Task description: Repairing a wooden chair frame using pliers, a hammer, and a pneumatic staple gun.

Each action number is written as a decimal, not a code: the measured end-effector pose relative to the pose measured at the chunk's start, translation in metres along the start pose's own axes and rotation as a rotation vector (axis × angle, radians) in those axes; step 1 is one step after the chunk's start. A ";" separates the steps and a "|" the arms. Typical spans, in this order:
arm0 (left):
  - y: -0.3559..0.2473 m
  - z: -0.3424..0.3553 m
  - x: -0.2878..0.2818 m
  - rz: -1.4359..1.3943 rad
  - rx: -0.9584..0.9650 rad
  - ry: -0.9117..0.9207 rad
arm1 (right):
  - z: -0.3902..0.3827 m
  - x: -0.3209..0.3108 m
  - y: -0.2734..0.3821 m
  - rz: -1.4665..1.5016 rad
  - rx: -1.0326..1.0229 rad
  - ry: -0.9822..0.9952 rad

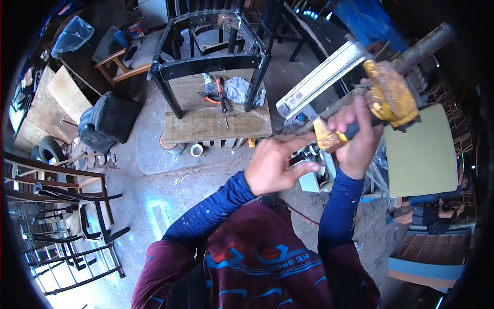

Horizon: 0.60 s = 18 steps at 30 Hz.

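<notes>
Ahead-left of the right grip (357, 141), a low wooden counter (242, 125) ends in a long near edge, carrying a black wooden chair frame (213, 64); grey concrete floor (159, 180) spreads leftward past the left grip (271, 164). A flat, pale-green panel (422, 154) borders the space to the right. The yellow-and-black power tool (393, 95) is in the right grip, closed around its dark handle. Its long axis slants, head up-right of that grip, yellow butt (326, 135) down-left; the straight silver magazine (324, 80) runs roughly parallel above. The yellow casing looks scuffed and stained. The left grip's thumb and fingers flank a dark fitting (309, 151) beside the butt; whether they clasp it, I cannot tell.
</notes>
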State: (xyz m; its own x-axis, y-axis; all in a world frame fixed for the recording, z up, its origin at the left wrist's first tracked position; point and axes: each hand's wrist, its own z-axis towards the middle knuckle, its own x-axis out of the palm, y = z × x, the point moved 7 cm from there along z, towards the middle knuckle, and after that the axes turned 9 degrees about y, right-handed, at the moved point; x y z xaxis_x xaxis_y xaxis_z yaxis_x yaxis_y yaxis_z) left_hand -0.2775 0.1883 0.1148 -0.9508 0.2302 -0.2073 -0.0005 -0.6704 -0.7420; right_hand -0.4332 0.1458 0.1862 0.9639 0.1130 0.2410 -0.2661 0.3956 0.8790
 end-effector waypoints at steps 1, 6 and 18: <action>0.011 -0.011 -0.008 0.101 -0.038 0.036 | -0.003 -0.019 -0.020 -0.129 0.069 0.010; 0.145 -0.133 -0.085 0.141 -0.774 -0.060 | 0.008 -0.057 -0.091 -1.026 0.049 0.484; 0.142 -0.156 -0.188 0.321 -1.029 -0.417 | -0.068 0.058 -0.468 -1.150 0.161 1.129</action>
State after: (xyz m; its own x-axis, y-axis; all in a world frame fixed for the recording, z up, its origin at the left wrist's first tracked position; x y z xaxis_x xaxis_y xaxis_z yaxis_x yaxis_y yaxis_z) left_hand -0.0507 0.1599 -0.0506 -0.8900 -0.2262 -0.3958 0.3296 0.2805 -0.9015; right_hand -0.2529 0.0296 -0.2391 0.1296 0.4460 -0.8856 0.6295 0.6530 0.4210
